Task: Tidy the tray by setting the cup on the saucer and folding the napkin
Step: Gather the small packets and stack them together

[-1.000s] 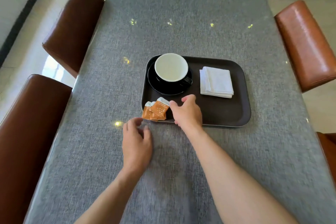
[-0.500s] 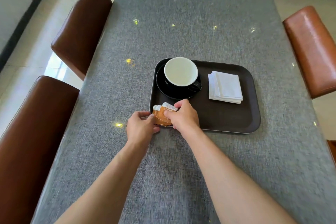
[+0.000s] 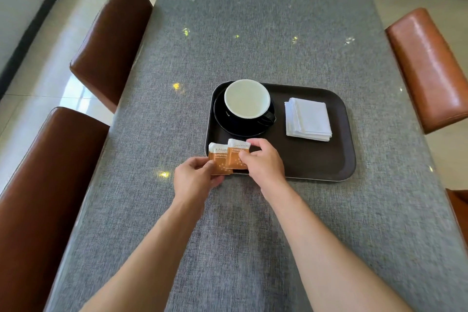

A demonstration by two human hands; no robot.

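At the tray's [image 3: 329, 159] near-left corner, left hand [image 3: 195, 180] and right hand [image 3: 266, 162] each pinch an orange sachet [image 3: 234, 157], seemingly sugar.

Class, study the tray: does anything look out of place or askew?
Only the two orange packets: they overlap unevenly at the tray's near-left edge, pinched by the left hand and right hand. Cup, saucer and napkin look neat.

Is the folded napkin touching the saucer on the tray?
Apart. The head view shows a strip of bare dark tray between the napkin and the saucer; the cup handle points into that gap.
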